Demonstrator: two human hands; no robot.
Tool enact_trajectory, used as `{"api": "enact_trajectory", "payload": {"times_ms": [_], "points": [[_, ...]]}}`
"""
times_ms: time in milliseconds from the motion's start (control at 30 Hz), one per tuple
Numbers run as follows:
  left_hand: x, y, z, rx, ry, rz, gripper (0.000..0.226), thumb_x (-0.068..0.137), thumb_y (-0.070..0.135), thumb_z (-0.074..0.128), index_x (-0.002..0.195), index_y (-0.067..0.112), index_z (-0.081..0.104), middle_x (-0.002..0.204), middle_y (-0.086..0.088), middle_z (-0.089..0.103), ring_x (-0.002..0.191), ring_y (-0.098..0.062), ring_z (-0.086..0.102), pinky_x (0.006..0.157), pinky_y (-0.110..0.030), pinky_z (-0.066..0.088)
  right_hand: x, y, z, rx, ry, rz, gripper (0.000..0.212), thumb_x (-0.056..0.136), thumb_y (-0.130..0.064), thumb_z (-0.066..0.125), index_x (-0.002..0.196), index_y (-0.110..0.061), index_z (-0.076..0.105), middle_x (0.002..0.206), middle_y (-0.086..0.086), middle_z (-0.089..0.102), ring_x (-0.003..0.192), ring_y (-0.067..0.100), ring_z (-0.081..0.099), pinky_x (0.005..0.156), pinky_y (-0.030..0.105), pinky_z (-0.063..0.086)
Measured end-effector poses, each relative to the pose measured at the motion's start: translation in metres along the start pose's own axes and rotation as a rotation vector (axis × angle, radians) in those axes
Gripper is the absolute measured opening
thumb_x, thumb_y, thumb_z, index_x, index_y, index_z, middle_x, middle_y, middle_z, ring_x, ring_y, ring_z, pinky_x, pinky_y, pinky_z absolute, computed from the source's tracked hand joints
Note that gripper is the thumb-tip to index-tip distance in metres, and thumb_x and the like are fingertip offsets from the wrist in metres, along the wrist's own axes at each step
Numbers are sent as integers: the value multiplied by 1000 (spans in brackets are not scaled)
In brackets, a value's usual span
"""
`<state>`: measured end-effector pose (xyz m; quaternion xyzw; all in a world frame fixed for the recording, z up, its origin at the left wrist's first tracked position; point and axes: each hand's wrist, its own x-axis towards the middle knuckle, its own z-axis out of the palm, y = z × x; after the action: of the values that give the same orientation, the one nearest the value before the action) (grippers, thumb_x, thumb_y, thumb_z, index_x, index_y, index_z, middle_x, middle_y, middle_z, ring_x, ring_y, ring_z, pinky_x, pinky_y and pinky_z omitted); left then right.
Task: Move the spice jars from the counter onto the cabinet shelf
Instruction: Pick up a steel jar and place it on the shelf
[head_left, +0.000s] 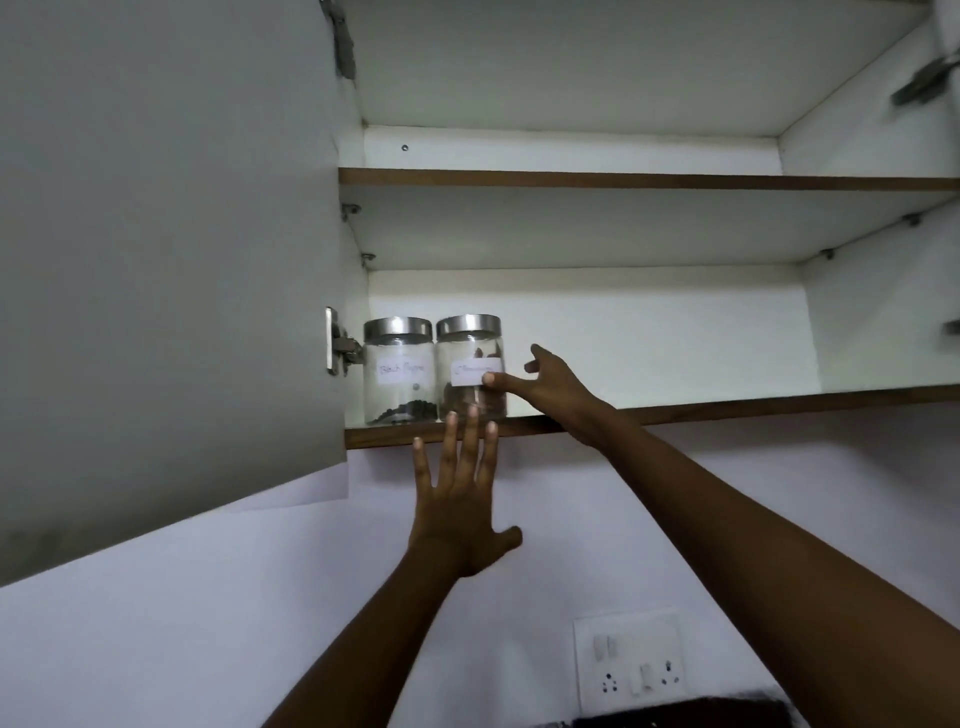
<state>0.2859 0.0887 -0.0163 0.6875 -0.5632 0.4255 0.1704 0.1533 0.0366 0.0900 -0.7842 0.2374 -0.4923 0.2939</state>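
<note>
Low in the open wall cabinet, the black pepper jar (399, 371) and a second spice jar (470, 348) stand side by side at the left end of the bottom shelf (779, 406). The right hand (556, 389) has its grip spread, thumb tip on the second jar's label. The left hand (460, 499) is flat, straight fingertips at the shelf edge.

The writing on the white paper label (471, 372) of the right clear glass jar with steel lid (467, 344) is too blurred to read; a fingertip (489, 379) of the right hand (558, 387) covers its corner. The bottom edge cuts off a dark object (685, 715).
</note>
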Motion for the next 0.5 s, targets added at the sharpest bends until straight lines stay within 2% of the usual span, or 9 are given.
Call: {"api": "enact_trajectory", "payload": {"times_ms": [67, 100, 167, 200, 267, 300, 367, 433, 500], "points": [[-4, 6, -9, 5, -68, -25, 112, 78, 68, 44, 137, 10, -33, 147, -17, -33, 134, -30, -37, 108, -57, -15, -18, 7, -11, 19, 99, -5, 75, 81, -32, 70, 143, -11, 32, 144, 9, 38, 127, 21, 43, 94, 27, 36], [-8, 13, -14, -19, -97, -38, 109, 82, 64, 45, 133, 11, -35, 144, -15, -38, 131, -29, -39, 109, -56, -15, -31, 12, -20, 21, 147, -16, 65, 81, -26, 70, 138, -12, 42, 138, 8, 44, 118, 20, 49, 90, 26, 40], [-18, 29, -21, -122, -100, -36, 98, 85, 62, 38, 133, 12, -31, 145, -12, -37, 132, -27, -35, 110, -54, -14, -60, 22, -41, 29, 196, -53, 41, 80, -14, 70, 120, -11, 58, 121, 6, 56, 98, 16, 56, 76, 19, 44], [-26, 43, -22, -208, -81, -17, 91, 85, 63, 29, 138, 12, -25, 150, -11, -29, 136, -26, -30, 111, -52, -13, -76, 29, -55, 26, 196, -64, 31, 80, -9, 69, 110, -9, 63, 110, 4, 61, 91, 14, 57, 70, 15, 44], [-42, 78, -23, -375, -16, 19, 79, 82, 56, 19, 149, 17, 5, 158, -6, 1, 145, -24, -10, 113, -44, -9, -112, 44, -81, 9, 180, -76, 17, 79, -3, 68, 96, -6, 68, 93, 1, 65, 84, 13, 60, 67, 9, 45], [-51, 100, -24, -458, 20, 21, 70, 84, 50, 24, 147, 19, 24, 156, -3, 19, 146, -23, 5, 114, -39, -5, -130, 52, -96, -3, 170, -80, 14, 79, -2, 68, 92, -7, 69, 89, 1, 66, 82, 12, 61, 67, 8, 46], [-68, 146, -31, -621, 79, -11, 45, 90, 38, 41, 131, 24, 53, 139, 4, 50, 136, -17, 37, 115, -29, 7, -167, 70, -123, -23, 144, -84, 10, 79, -2, 69, 87, -8, 70, 84, 0, 68, 78, 9, 62, 68, 9, 48], [-81, 197, -38, -729, 60, -40, 29, 93, 30, 49, 118, 29, 63, 125, 13, 61, 120, -10, 53, 108, -20, 26, -202, 90, -151, -69, 111, -51, 12, 79, -1, 68, 82, -13, 70, 81, -3, 69, 76, 5, 63, 70, 15, 51], [-89, 244, -40, -786, 6, -27, 25, 92, 31, 50, 112, 33, 65, 117, 19, 64, 107, -4, 58, 89, -16, 38, -237, 110, -177, -105, 79, 6, 19, 80, -1, 67, 77, -19, 68, 81, -7, 69, 75, 1, 62, 73, 20, 51]]}}
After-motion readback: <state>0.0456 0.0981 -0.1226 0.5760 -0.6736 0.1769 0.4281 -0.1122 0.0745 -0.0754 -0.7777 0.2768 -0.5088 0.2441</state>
